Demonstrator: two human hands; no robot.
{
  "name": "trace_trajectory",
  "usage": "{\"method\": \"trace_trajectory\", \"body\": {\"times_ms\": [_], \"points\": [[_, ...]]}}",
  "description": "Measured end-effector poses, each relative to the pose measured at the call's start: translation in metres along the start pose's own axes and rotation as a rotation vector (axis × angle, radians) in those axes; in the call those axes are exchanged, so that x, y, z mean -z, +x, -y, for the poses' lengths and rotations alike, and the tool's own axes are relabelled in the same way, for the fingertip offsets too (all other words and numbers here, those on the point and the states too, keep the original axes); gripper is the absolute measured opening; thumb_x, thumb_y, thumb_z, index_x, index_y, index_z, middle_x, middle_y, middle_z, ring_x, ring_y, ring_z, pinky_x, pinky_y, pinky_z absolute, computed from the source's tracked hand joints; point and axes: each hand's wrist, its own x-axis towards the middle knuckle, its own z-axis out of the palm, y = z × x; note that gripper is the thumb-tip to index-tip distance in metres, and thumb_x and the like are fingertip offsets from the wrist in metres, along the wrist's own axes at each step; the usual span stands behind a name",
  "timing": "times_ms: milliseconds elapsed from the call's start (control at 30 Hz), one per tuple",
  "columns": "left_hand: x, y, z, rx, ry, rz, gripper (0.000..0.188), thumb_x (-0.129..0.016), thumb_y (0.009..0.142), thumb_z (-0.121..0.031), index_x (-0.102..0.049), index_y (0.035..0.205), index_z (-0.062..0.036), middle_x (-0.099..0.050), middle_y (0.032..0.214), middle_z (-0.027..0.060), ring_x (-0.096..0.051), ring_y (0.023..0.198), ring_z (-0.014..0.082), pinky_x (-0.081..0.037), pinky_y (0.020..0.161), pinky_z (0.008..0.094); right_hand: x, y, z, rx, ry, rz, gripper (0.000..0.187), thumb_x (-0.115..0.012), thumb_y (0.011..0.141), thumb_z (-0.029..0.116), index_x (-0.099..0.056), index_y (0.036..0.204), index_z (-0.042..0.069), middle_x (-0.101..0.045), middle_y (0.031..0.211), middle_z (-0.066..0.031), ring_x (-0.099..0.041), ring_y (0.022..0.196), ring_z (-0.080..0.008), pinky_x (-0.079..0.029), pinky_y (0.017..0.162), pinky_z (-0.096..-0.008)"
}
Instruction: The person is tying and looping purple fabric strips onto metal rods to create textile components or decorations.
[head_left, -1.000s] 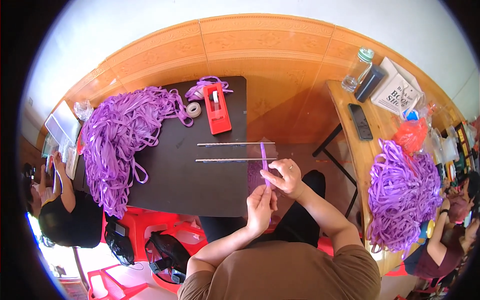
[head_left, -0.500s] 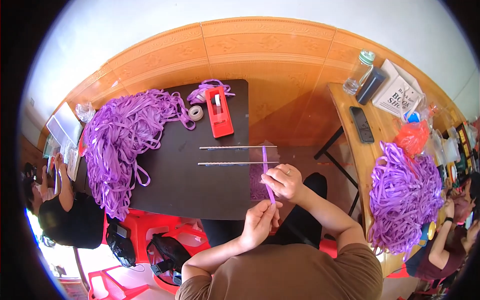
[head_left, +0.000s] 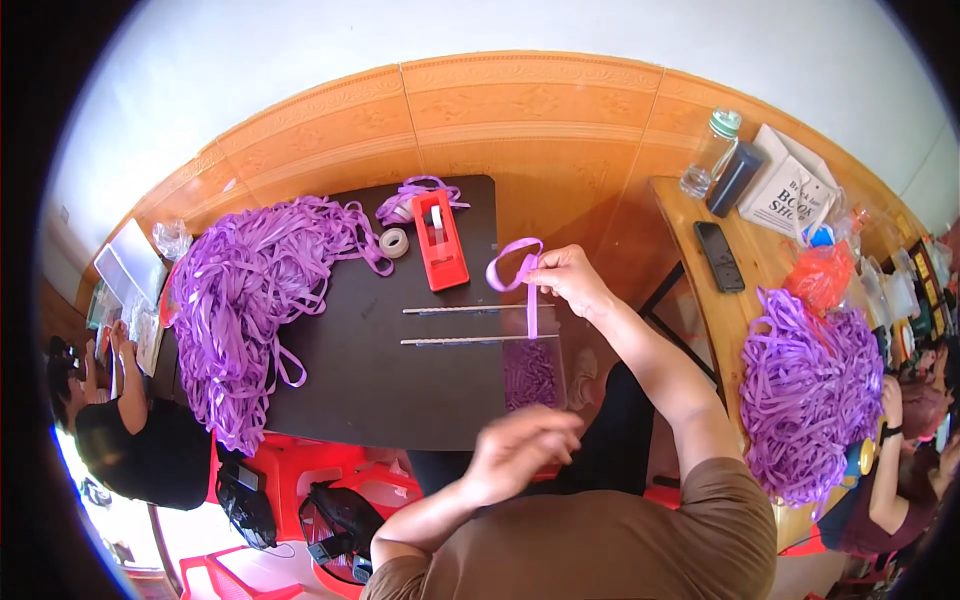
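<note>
My right hand [head_left: 566, 278] is raised beyond two thin metal rods, pinching a purple ribbon [head_left: 505, 281] that curls in a loop left of the fingers. A straight length of the ribbon hangs from the pinch across the ends of the far rod [head_left: 450, 310] and the near rod [head_left: 450, 342]. I cannot tell how it passes around them. Both rods lie side by side on the dark table and stick out past its right edge. Nearer my body, my left hand [head_left: 520, 450] is apart from the ribbon; its fingers are smeared by motion.
A big heap of purple ribbon [head_left: 240, 290] covers the table's left side. Behind the rods stand a red tape dispenser [head_left: 440, 255] and a tape roll [head_left: 394, 242]. A clear bin [head_left: 532, 375] of purple pieces sits below the rod ends. A wooden table [head_left: 715, 320] holds another ribbon heap [head_left: 815, 395].
My right hand has moved up and away from me, carrying the ribbon's end past the rods. My left hand has let go of the ribbon and drawn slightly back.
</note>
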Motion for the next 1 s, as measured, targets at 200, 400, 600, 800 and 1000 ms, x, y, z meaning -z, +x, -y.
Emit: {"method": "trace_trajectory", "body": {"times_ms": [200,400,600,800,1000], "points": [[0.007,-0.010,0.124,0.418,-0.016,0.074,0.024,-0.051,0.097,-0.014,-0.059,0.117,-0.0023,-0.062,0.094,0.0009,-0.056,0.081,0.0056,-0.049,0.070,0.0201,0.002,0.014,-0.029,-0.241,0.056,-0.010,0.013,-0.078,0.074,0.014,-0.069,0.068,0.007,-0.057,0.056,0.0014,-0.047,0.049,-0.0052,-0.031,0.045,-0.0202],[0.034,0.032,0.173,0.117,0.304,-0.437,0.034,-0.053,0.095,-0.014,-0.051,0.127,-0.0031,-0.061,0.111,0.0068,-0.057,0.091,0.0117,-0.047,0.079,0.0237,-0.001,0.010,-0.055,-0.451,0.207,-0.075,0.014,-0.075,0.077,0.013,-0.069,0.072,0.003,-0.061,0.061,-0.0037,-0.053,0.049,-0.0103,-0.037,0.043,-0.0234],[0.048,0.098,0.171,-0.403,0.685,-0.685,0.044,-0.048,0.095,-0.005,-0.040,0.138,-0.0033,-0.051,0.127,0.0094,-0.056,0.098,0.0148,-0.047,0.077,0.0254,-0.006,-0.011,-0.112,-0.535,0.573,-0.084,0.006,-0.066,0.080,0.002,-0.067,0.084,-0.002,-0.064,0.069,-0.0093,-0.057,0.055,-0.0160,-0.044,0.050,-0.0284],[0.037,0.122,0.160,-0.311,0.070,-0.713,0.034,-0.046,0.099,-0.014,-0.048,0.131,-0.0041,-0.059,0.114,0.0049,-0.055,0.077,0.0032,-0.040,0.053,0.0155,-0.021,-0.051,-0.130,-0.595,0.585,-0.160,0.008,-0.057,0.085,0.011,-0.063,0.090,0.006,-0.059,0.071,-0.0045,-0.054,0.055,-0.0182,-0.042,0.047,-0.0308],[0.042,0.104,0.182,-0.109,-0.061,-0.776,0.018,-0.053,0.096,-0.016,-0.063,0.102,-0.0018,-0.063,0.079,0.0030,-0.057,0.067,0.0103,-0.045,0.068,0.0246,-0.021,-0.095,-0.182,-0.875,0.742,0.055,0.009,-0.058,0.083,0.012,-0.057,0.075,0.008,-0.055,0.066,-0.0030,-0.048,0.049,-0.0118,-0.035,0.041,-0.0253]]}}
